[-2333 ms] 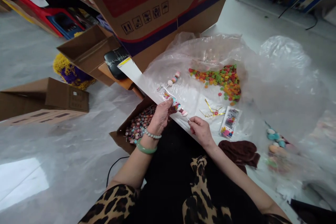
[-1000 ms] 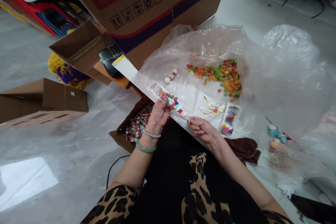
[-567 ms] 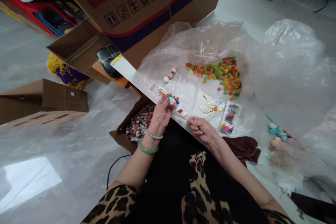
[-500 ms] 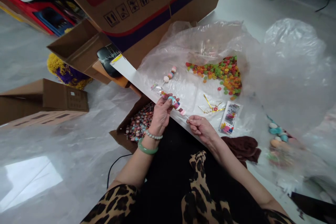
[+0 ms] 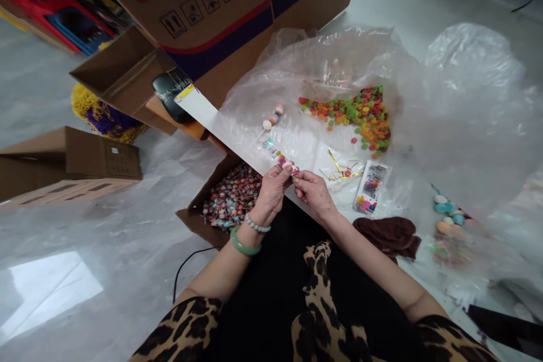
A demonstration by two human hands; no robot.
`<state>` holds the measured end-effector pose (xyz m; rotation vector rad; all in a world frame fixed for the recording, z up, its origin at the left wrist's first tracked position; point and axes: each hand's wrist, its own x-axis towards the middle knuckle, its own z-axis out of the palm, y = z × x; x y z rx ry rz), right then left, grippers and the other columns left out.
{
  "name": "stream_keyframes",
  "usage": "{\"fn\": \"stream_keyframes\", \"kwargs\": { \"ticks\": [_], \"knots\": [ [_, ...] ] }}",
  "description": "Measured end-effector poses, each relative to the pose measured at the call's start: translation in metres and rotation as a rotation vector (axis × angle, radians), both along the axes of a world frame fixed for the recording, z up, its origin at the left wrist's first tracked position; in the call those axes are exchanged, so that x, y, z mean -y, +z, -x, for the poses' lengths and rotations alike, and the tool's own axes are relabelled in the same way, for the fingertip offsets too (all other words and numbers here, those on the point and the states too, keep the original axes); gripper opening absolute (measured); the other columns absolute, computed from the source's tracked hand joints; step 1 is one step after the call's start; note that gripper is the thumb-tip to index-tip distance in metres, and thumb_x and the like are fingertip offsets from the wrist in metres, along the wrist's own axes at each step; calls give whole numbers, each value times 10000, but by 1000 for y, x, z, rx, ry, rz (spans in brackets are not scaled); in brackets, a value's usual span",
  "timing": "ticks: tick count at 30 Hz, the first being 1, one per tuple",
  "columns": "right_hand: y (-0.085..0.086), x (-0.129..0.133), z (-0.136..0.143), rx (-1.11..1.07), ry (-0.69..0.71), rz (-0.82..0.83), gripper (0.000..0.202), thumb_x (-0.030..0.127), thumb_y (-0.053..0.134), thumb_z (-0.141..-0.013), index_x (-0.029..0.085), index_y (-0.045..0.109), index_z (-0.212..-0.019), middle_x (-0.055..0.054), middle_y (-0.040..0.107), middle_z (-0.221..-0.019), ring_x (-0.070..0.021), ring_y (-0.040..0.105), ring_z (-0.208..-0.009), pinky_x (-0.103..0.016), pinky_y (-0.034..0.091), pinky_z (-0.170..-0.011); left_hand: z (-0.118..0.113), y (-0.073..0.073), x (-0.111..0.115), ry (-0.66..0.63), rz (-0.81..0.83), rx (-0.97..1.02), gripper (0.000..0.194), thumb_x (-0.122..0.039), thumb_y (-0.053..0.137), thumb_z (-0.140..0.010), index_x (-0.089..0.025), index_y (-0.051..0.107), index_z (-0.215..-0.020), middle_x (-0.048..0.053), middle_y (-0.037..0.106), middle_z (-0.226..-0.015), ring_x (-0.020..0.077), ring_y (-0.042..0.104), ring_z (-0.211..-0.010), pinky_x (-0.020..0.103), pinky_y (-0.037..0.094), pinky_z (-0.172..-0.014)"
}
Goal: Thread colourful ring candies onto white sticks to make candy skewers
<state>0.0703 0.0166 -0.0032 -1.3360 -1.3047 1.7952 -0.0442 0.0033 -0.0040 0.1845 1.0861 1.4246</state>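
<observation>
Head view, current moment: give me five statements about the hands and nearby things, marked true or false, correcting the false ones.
1. The left hand and right hand hold a small colourful packet. True.
2. The green bangle is on the right wrist. False: it is on the left.
3. The brown cloth lies nearer the right hand than the left. True.
4. The box beside the left forearm holds yellow yarn. False: it holds many small multicoloured pieces.
5. In the picture, gold strips lie left of the flat printed packet. True.
</observation>
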Motion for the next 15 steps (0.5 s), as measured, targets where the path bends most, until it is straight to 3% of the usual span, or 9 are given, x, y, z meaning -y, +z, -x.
{"fn": "stream_keyframes", "kwargs": {
  "ticks": [2, 6, 8, 11, 15],
  "knots": [
    [0, -1, -3, -55, -9, 60, 205, 403, 580, -781, 199, 598, -783, 61, 461, -519, -87, 318, -430, -228, 230, -430, 5, 1, -2, -14, 16, 4, 375, -361, 836, -621, -124, 662, -854, -5, 652, -722, 84, 599, -625, 210, 474, -615],
    [-2, 1, -15, 43, -4, 3, 182, 368, 616, -730, 189, 643, -754, 49, 472, -560, -98, 385, -484, -234, 298, -462, 17, 4, -5, 27, 6, -71, 392, -406, 816, -636, -126, 656, -857, 3, 652, -713, 96, 603, -591, 243, 495, -616],
    [-2, 2, -19, 93, -14, -49, 157, 342, 593, -740, 191, 631, -735, 50, 467, -557, -102, 399, -482, -242, 325, -475, 19, 5, -5, -34, -8, -113, 369, -390, 823, -627, -128, 651, -823, -2, 645, -687, 83, 579, -547, 226, 474, -573],
    [-1, 3, -23, 221, -30, -261, 194, 298, 565, -766, 196, 646, -911, 60, 478, -567, -119, 452, -513, -253, 390, -545, 12, 5, -3, -141, -40, -130, 308, -318, 835, -615, -129, 620, -730, -35, 580, -581, 47, 495, -442, 199, 418, -492],
    [-3, 1, -29, 397, -30, -558, 423, 230, 508, -810, 205, 574, -1227, 22, 610, -699, -161, 573, -657, -284, 457, -693, -5, 5, 1, -252, 8, 61, 288, -274, 826, -637, -132, 586, -704, -82, 452, -480, 18, 360, -361, 204, 387, -447]
  ]
}}
